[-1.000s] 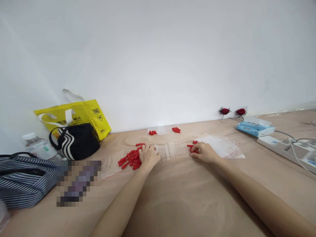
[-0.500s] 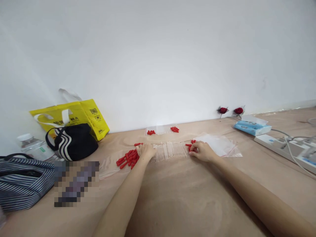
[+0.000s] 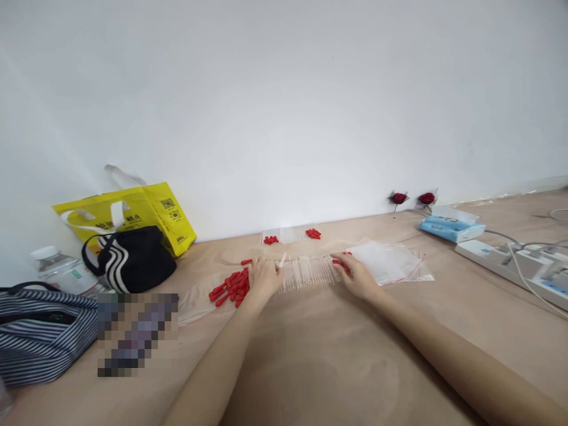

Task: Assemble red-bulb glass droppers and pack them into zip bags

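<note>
White sticks [image 3: 309, 273], long axes fore-and-aft: between left hand [image 3: 265, 278], pinched on one stick [image 3: 283, 260], and right hand [image 3: 356, 277], fingers parted around red pieces [image 3: 341, 262].

A tan, wood-look tabletop [image 3: 306, 367] carries thin white sticks [image 3: 310, 272], red bulb-ended pieces [image 3: 233, 285], plastic bags [image 3: 386, 263], a blue tissue pack [image 3: 446, 229] and a white power strip [image 3: 474, 252].

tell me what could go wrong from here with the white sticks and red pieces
The left grip is right beside the row of thin white sticks, so a sideways brush might knock it out of line. Small red pieces lie by the right grip, at the row's other end; they could get nudged among the sticks.
</note>
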